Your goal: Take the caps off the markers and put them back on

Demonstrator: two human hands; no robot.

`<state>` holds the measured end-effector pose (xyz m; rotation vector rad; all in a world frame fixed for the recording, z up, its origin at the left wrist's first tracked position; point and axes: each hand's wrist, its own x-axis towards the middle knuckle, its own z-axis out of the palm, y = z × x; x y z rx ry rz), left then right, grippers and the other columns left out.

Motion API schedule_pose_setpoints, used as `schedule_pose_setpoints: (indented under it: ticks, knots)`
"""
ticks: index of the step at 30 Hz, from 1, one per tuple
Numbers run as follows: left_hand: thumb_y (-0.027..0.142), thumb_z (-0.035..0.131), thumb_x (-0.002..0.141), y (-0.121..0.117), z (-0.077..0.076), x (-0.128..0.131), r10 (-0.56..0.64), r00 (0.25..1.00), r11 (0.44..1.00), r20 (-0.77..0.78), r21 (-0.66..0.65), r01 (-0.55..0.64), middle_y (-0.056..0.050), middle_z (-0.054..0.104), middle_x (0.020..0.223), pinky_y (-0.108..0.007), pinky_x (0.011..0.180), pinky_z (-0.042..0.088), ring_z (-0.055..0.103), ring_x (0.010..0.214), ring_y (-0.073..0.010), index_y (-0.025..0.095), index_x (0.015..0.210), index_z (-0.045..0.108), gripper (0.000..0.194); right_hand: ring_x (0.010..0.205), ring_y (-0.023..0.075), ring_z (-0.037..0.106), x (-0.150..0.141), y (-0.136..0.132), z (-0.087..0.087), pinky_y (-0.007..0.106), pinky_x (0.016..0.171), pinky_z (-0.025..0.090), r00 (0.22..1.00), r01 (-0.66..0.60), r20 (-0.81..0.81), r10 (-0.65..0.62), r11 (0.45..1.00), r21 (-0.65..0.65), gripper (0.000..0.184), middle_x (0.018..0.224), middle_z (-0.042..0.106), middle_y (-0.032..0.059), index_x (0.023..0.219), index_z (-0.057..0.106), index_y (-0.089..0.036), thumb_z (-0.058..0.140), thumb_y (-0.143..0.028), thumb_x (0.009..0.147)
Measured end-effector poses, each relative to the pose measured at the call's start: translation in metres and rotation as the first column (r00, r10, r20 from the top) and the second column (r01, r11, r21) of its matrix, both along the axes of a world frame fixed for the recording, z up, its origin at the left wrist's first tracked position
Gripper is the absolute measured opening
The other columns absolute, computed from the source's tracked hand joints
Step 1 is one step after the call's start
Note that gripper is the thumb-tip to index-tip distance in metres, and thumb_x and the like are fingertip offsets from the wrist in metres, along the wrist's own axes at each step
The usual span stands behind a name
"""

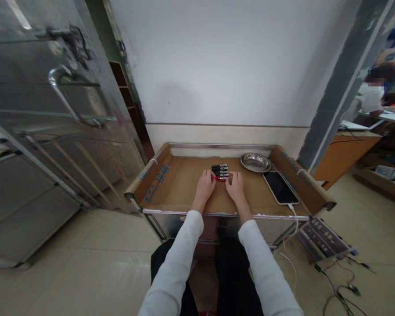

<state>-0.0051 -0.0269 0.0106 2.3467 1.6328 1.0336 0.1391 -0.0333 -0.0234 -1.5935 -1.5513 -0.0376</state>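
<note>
Several black pens [220, 168] lie side by side in a row on a cardboard-lined tabletop [184, 186]. A red pen [220, 178] lies along the near side of the row, closest to my body. My left hand [205, 186] is at the left end of the red pen, fingers bent and closed on it. Opposite, my right hand [236, 186] has its fingertips closed at the right end of the same pen. Parts of the pen ends are hidden behind my fingers, and the small size makes exact contact hard to see.
Right of the pens stand a round metal dish [255, 162] and a phone [281, 188] with a white cable [295, 219]. Raised cardboard sides [151, 173] edge the table. A metal door [62, 87] is at left; an electrical unit [325, 239] and a person [371, 96] are at right.
</note>
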Motion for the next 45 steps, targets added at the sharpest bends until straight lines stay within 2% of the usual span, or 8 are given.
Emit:
schedule_pose_setpoints:
  ticks: [5,9,14,20,29,34,40,45]
  knots:
    - [0.010,0.043,0.086,0.002,-0.003,-0.002,0.187,0.982,0.981,0.028,0.040,-0.188,-0.010,0.060,0.105,-0.033,0.091,0.042,0.055,0.102,-0.0201,0.016,0.102,0.052,0.019,0.108,0.0255,0.050,0.000,-0.001,-0.002,0.040,0.096,0.038,0.998,0.058,0.021,-0.057,0.997,-0.045,0.036,0.112,0.057,0.0180,0.115,0.054,-0.007,0.041,-0.016,0.082]
    - [0.008,0.043,0.084,0.007,-0.008,0.000,0.251,0.968,0.967,-0.009,0.036,-0.251,-0.013,0.060,0.118,-0.038,0.100,0.036,0.047,0.121,-0.0240,0.015,0.111,0.054,0.029,0.112,0.0242,0.051,-0.001,-0.001,-0.004,0.040,0.099,0.038,0.999,0.049,-0.009,-0.050,0.998,-0.041,0.042,0.118,0.059,0.0174,0.121,0.052,-0.008,0.039,-0.015,0.082]
    - [0.013,0.042,0.086,0.012,-0.005,-0.002,0.236,0.962,0.969,-0.140,-0.048,-0.244,-0.014,0.064,0.109,-0.038,0.091,0.041,0.054,0.111,-0.0256,0.014,0.100,0.060,0.022,0.113,0.0234,0.053,-0.001,0.001,-0.004,0.039,0.100,0.038,0.998,0.055,-0.005,-0.056,0.997,-0.061,0.042,0.120,0.059,0.0177,0.121,0.054,-0.008,0.037,-0.014,0.083]
    - [0.016,0.045,0.086,0.024,0.000,-0.024,0.099,0.964,0.993,-0.246,-0.045,-0.113,-0.010,0.063,0.104,-0.037,0.084,0.042,0.054,0.102,-0.0242,0.021,0.093,0.061,0.019,0.107,0.0232,0.055,0.000,-0.001,-0.001,0.038,0.096,0.039,0.999,0.042,0.030,-0.039,0.992,-0.118,0.039,0.114,0.062,0.0160,0.117,0.057,-0.010,0.038,-0.013,0.083]
    - [0.012,0.040,0.087,0.030,0.002,-0.011,0.221,0.932,0.975,-0.288,0.031,-0.222,-0.011,0.061,0.101,-0.036,0.084,0.041,0.053,0.100,-0.0241,0.018,0.094,0.057,0.020,0.108,0.0243,0.053,-0.002,-0.005,0.003,0.036,0.093,0.037,0.991,0.062,0.127,-0.040,0.982,-0.178,0.035,0.112,0.062,0.0158,0.110,0.061,-0.012,0.039,-0.010,0.083]
    - [0.010,0.038,0.087,0.031,0.000,-0.011,0.224,0.927,0.974,-0.300,0.049,-0.220,-0.012,0.058,0.104,-0.037,0.085,0.041,0.051,0.102,-0.0246,0.017,0.099,0.055,0.022,0.106,0.0235,0.054,-0.004,-0.005,0.003,0.034,0.090,0.038,0.989,0.078,0.138,-0.055,0.983,-0.166,0.036,0.109,0.063,0.0145,0.109,0.061,-0.014,0.038,-0.009,0.082]
    - [0.010,0.039,0.086,0.032,-0.004,-0.013,0.219,0.933,0.975,-0.286,0.047,-0.215,-0.014,0.057,0.106,-0.036,0.086,0.040,0.051,0.103,-0.0257,0.015,0.098,0.055,0.020,0.092,0.0242,0.058,-0.004,0.002,0.014,0.033,0.080,0.039,0.973,0.187,0.173,-0.153,0.961,-0.206,0.031,0.097,0.066,0.0149,0.097,0.066,-0.014,0.042,-0.007,0.078]
    - [0.011,0.039,0.086,0.031,-0.006,-0.014,0.205,0.940,0.979,-0.272,0.037,-0.203,-0.014,0.057,0.106,-0.037,0.087,0.040,0.051,0.104,-0.0258,0.015,0.099,0.055,0.021,0.088,0.0227,0.057,0.005,0.009,0.024,0.033,0.079,0.039,0.966,0.126,0.248,-0.070,0.968,-0.217,0.027,0.095,0.066,0.0134,0.088,0.066,-0.016,0.042,-0.007,0.079]
